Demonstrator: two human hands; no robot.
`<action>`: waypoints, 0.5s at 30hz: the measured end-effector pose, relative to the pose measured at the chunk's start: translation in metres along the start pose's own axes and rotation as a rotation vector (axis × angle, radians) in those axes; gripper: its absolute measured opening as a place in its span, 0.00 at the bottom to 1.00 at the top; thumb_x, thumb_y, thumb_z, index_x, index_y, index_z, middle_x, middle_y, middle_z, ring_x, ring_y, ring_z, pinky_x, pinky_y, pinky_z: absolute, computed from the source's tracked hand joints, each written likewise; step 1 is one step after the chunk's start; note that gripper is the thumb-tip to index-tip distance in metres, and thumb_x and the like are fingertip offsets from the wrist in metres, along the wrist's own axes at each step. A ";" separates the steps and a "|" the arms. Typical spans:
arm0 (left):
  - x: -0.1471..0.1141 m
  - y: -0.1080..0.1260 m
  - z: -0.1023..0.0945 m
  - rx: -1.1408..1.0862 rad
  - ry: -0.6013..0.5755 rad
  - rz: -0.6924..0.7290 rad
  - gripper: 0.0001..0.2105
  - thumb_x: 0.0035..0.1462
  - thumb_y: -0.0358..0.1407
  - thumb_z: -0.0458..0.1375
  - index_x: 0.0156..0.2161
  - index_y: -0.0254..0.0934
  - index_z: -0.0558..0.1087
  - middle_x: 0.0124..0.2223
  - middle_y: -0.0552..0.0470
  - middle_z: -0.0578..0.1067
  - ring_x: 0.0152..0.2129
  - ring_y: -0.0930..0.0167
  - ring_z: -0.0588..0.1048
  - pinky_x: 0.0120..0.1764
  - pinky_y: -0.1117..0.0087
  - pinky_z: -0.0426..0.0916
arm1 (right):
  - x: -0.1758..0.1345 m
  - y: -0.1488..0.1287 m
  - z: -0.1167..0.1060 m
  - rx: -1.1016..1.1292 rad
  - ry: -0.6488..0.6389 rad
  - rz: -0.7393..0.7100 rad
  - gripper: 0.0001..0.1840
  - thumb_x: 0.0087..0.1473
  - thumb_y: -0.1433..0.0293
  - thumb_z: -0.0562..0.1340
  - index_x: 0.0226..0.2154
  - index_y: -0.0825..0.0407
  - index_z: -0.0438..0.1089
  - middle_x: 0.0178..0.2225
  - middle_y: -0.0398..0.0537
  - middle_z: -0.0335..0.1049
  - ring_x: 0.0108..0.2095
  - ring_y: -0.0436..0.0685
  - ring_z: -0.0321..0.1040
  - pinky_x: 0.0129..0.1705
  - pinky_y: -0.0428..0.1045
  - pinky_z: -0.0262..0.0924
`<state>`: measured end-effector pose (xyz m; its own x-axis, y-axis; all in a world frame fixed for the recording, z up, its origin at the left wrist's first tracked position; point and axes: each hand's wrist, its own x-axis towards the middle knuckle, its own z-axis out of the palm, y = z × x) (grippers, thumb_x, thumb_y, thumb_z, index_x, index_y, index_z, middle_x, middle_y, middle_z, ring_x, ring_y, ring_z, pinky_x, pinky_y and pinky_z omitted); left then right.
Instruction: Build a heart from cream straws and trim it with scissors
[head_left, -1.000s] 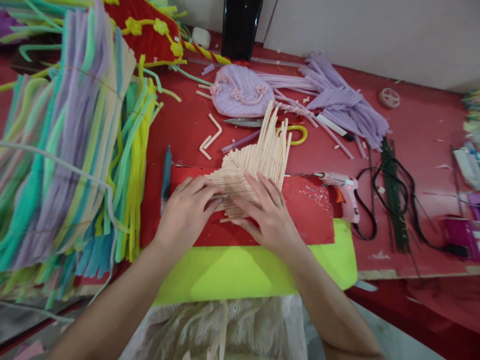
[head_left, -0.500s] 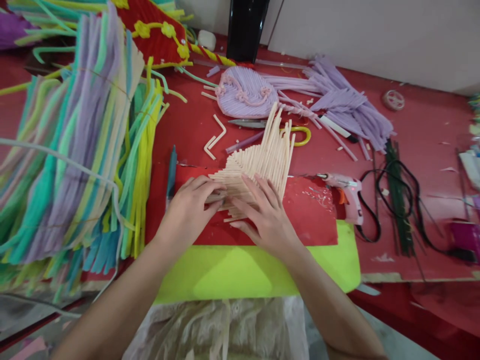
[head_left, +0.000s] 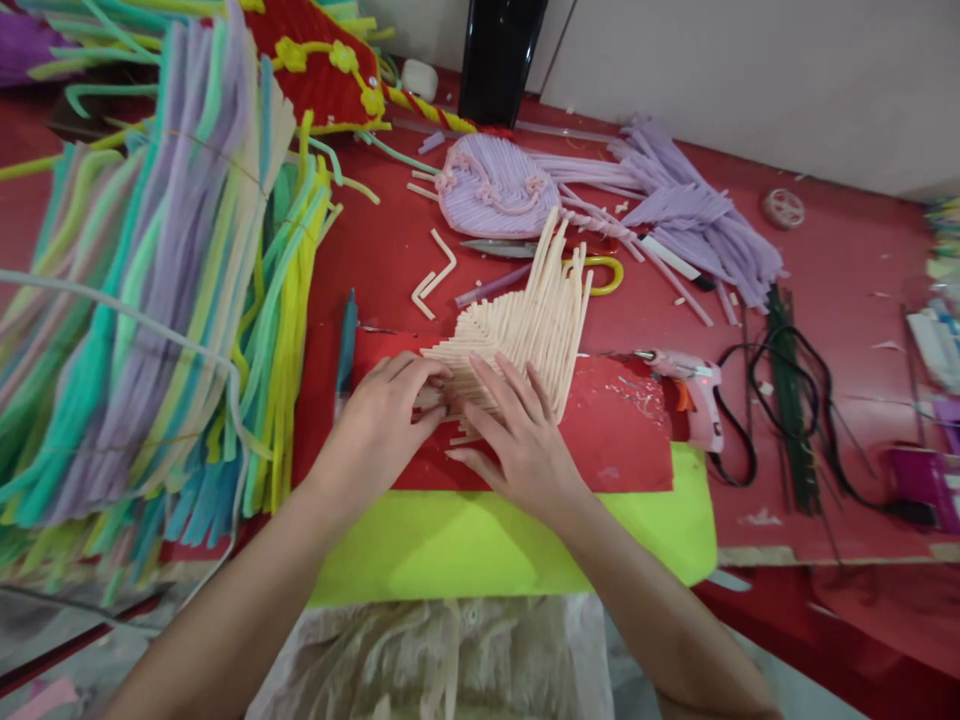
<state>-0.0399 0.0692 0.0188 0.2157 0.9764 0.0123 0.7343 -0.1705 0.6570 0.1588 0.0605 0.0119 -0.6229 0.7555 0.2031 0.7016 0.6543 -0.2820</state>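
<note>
A panel of cream pipe cleaners (head_left: 517, 330), laid side by side with a bent V pattern at its left, lies on a red sheet (head_left: 615, 440). My left hand (head_left: 390, 405) pinches the pipe cleaner ends at the panel's lower left edge, thumb and fingers close together. Over the panel's lower part my right hand (head_left: 517, 430) lies with its fingers stretched out, pressing on the strips. Beyond the panel are scissors with a yellow handle (head_left: 606, 275), partly hidden by it. Bent cream pipe cleaner pieces (head_left: 435, 275) rest to the upper left.
Bundled coloured pipe cleaners (head_left: 172, 280) fill the left. A pink glue gun (head_left: 694, 390) with a black cord lies right. Behind are a lilac oval pipe cleaner piece (head_left: 495, 185) and lilac pipe cleaners (head_left: 697, 220). A yellow-green board (head_left: 480, 545) lies under the red sheet.
My right hand has slid slightly left and its fingers lie flatter over the panel. My left hand stays at the panel's left edge. The view has shifted a little.
</note>
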 end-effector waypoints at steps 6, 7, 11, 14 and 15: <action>0.000 0.000 0.000 -0.003 -0.006 0.006 0.11 0.55 0.28 0.57 0.44 0.39 0.69 0.43 0.50 0.74 0.42 0.65 0.73 0.45 0.61 0.69 | 0.001 -0.001 0.000 0.017 0.006 0.014 0.20 0.60 0.56 0.57 0.50 0.49 0.69 0.66 0.55 0.52 0.68 0.65 0.43 0.66 0.68 0.43; 0.000 0.000 0.000 0.002 -0.003 0.008 0.11 0.55 0.28 0.57 0.44 0.39 0.69 0.43 0.50 0.74 0.41 0.65 0.73 0.45 0.61 0.69 | 0.001 -0.001 0.000 0.019 0.011 0.014 0.20 0.60 0.56 0.57 0.50 0.49 0.70 0.66 0.55 0.53 0.68 0.65 0.43 0.66 0.68 0.43; 0.000 0.000 0.002 0.032 0.007 0.014 0.11 0.55 0.28 0.57 0.44 0.39 0.69 0.43 0.50 0.74 0.41 0.64 0.73 0.46 0.59 0.69 | 0.001 -0.001 0.000 0.025 0.013 0.015 0.19 0.60 0.57 0.57 0.48 0.49 0.71 0.65 0.56 0.54 0.68 0.65 0.44 0.66 0.68 0.43; 0.000 0.000 0.002 0.048 0.009 0.026 0.11 0.55 0.28 0.57 0.44 0.38 0.69 0.43 0.49 0.74 0.41 0.63 0.73 0.46 0.58 0.69 | 0.001 -0.002 0.000 0.024 0.009 0.022 0.18 0.61 0.57 0.57 0.46 0.50 0.72 0.65 0.56 0.53 0.67 0.65 0.44 0.66 0.67 0.43; 0.000 0.000 0.002 0.039 0.012 0.027 0.11 0.55 0.28 0.56 0.44 0.37 0.69 0.43 0.49 0.74 0.41 0.63 0.73 0.46 0.59 0.69 | 0.001 -0.002 0.000 0.022 0.010 0.024 0.17 0.61 0.57 0.57 0.45 0.50 0.72 0.65 0.56 0.54 0.67 0.65 0.44 0.66 0.67 0.43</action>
<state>-0.0388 0.0688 0.0175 0.2287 0.9727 0.0388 0.7531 -0.2020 0.6261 0.1567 0.0600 0.0126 -0.6028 0.7711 0.2050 0.7083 0.6354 -0.3075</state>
